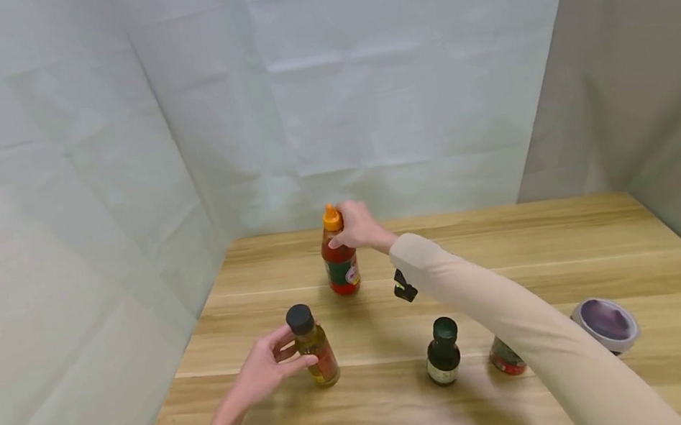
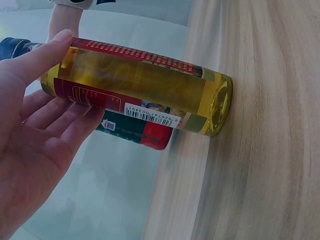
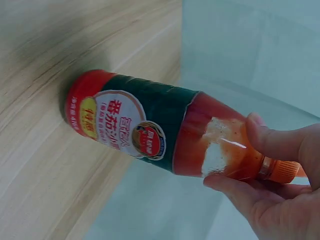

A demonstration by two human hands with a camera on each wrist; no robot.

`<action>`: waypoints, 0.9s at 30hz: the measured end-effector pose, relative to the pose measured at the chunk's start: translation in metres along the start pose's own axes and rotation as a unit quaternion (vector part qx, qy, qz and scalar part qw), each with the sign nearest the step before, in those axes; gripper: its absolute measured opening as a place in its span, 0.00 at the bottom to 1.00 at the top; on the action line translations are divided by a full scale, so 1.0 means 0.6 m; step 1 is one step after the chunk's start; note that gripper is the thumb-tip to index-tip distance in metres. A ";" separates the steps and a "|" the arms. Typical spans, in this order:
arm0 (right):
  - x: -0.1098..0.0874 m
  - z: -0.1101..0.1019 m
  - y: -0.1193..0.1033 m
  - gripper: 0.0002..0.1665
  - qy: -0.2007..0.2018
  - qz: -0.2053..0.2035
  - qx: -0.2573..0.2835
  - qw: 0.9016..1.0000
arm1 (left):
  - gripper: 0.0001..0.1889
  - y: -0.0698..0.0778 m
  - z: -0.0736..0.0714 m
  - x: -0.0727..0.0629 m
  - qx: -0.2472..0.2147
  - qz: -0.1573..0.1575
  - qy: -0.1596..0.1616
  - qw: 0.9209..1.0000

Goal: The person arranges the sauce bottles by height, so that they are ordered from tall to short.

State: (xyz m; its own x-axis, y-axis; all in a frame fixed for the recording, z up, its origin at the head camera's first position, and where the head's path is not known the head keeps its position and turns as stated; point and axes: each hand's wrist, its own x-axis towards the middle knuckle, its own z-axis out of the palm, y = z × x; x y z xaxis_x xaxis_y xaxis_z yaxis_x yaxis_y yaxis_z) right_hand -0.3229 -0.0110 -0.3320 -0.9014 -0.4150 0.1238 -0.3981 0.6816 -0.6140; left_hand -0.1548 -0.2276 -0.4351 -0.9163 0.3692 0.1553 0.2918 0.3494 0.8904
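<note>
My right hand grips a ketchup bottle by its upper part, just below the orange cap. In the right wrist view the ketchup bottle shows a green label, with thumb and fingers on both sides of its neck end. Nearer to me, my left hand holds an oil bottle with a black cap, thumb on one side and fingers on the other. The left wrist view shows yellow oil inside this bottle, its base right at the wooden tabletop.
A dark sauce bottle stands right of the oil bottle on the wooden table. Partly hidden by my right sleeve is a jar with a red-edged label. Farther right sits a white-rimmed container. Pale cloth hangs behind.
</note>
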 end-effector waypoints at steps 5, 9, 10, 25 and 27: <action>0.007 0.007 0.005 0.24 -0.001 -0.012 -0.010 1.000 | 0.31 -0.001 0.000 0.000 0.003 -0.003 0.001 1.000; 0.013 0.012 0.010 0.24 -0.005 -0.011 -0.005 1.000 | 0.31 -0.003 0.001 0.000 0.005 -0.003 0.000 1.000; 0.014 0.013 0.011 0.24 -0.007 -0.008 0.002 1.000 | 0.31 -0.004 0.001 0.000 0.005 -0.002 -0.001 1.000; 0.014 0.001 0.008 0.24 -0.068 0.007 0.057 0.996 | 0.32 -0.005 -0.003 0.009 0.011 0.002 0.004 1.000; 0.014 -0.002 0.007 0.25 -0.070 0.007 0.063 0.996 | 0.32 -0.005 -0.005 0.011 0.011 -0.001 0.003 1.000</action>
State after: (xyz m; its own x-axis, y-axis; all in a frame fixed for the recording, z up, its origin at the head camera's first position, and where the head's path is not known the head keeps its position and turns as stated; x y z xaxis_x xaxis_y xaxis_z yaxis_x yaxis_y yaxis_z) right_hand -0.3322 -0.0110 -0.3327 -0.8708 -0.4915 0.0109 -0.3535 0.6105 -0.7088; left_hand -0.1622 -0.2287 -0.4357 -0.9180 0.3645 0.1565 0.2966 0.3687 0.8809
